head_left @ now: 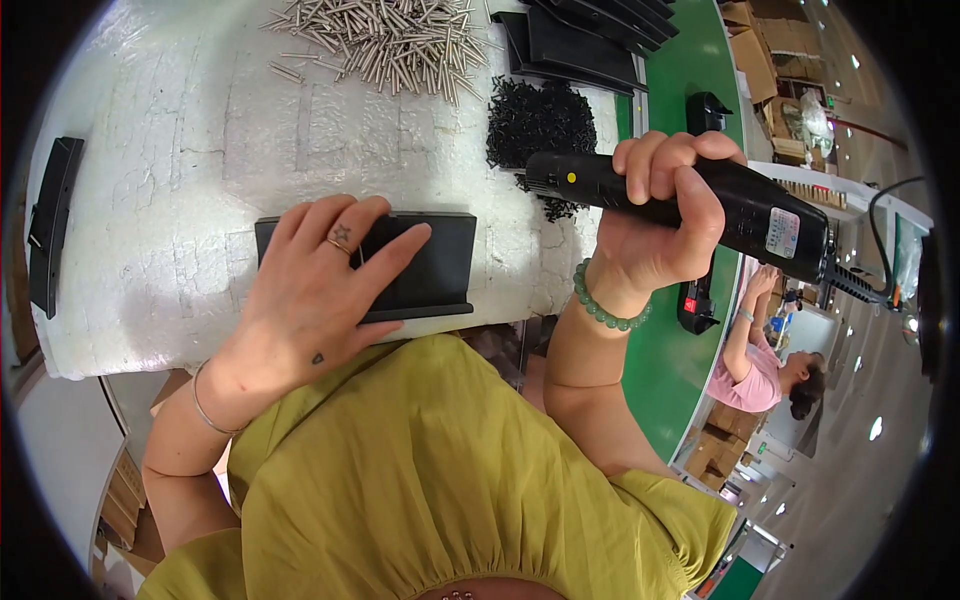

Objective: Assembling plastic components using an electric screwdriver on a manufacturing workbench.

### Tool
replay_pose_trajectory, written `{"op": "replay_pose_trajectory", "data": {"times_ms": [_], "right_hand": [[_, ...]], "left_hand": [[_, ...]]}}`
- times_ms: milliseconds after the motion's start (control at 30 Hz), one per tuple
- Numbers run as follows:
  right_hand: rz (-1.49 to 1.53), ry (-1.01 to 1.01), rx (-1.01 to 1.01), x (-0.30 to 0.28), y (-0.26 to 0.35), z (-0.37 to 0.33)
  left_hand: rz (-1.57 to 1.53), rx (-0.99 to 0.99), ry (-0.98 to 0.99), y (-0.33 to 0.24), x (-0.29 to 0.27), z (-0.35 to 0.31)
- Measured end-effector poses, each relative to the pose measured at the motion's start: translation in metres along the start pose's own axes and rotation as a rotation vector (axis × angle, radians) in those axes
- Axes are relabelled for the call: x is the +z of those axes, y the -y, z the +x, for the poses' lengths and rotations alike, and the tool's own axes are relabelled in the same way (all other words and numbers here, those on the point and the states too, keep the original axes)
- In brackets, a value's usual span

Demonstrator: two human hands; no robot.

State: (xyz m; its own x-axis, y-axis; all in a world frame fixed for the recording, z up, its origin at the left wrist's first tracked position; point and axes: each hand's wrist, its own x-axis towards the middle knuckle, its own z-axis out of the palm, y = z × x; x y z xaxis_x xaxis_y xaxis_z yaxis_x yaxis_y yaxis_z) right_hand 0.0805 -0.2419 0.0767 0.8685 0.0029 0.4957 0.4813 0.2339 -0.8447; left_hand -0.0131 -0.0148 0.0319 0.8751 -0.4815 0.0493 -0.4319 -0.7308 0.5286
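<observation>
A black electric screwdriver point(752, 208) is gripped in my right hand point(662, 225), fingers wrapped over its body. It lies nearly level, its cord end to the right. Its front end is over the pile of small black screws point(540, 118); whether the bit touches any is too small to tell. My left hand point(300, 285) holds a flat black plastic part point(440, 258) with a raised lip along its near edge. The thumb is at that near edge and the fingers reach across the top, covering much of its left half.
A heap of silvery metal pins point(395, 40) lies at the far side of the foam-covered table point(200, 190). Black panels point(585, 50) are stacked far right, and another black piece point(52, 225) lies at the left edge. A person in pink point(752, 375) is beyond the green surface point(655, 390).
</observation>
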Motion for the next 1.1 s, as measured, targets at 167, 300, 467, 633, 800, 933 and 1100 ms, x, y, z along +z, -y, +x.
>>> {"op": "replay_pose_trajectory", "data": {"times_ms": [167,300,467,633,800,933,1100], "right_hand": [[0.004,-0.001,0.001,0.0,-0.007,-0.002],[0.056,0.004,0.002,0.004,-0.004,-0.003],[0.225,0.035,-0.036,0.006,0.014,-0.001],[0.195,0.149,-0.106,0.0,0.021,0.002],[0.257,0.154,-0.173,-0.004,0.027,0.006],[0.268,0.159,-0.187,-0.002,0.026,0.007],[0.313,0.172,-0.185,-0.001,0.033,0.003]], "left_hand": [[-0.129,0.06,-0.085,-0.002,-0.002,0.009],[-0.093,0.133,-0.181,0.008,-0.007,0.025],[-0.054,0.348,-0.328,0.018,0.003,0.076],[-0.039,0.465,-0.314,0.027,0.019,0.112],[-0.032,0.39,-0.446,0.026,0.024,0.109],[-0.148,0.323,-0.484,0.025,0.025,0.109],[-0.272,0.313,-0.518,0.022,0.016,0.104]]}}
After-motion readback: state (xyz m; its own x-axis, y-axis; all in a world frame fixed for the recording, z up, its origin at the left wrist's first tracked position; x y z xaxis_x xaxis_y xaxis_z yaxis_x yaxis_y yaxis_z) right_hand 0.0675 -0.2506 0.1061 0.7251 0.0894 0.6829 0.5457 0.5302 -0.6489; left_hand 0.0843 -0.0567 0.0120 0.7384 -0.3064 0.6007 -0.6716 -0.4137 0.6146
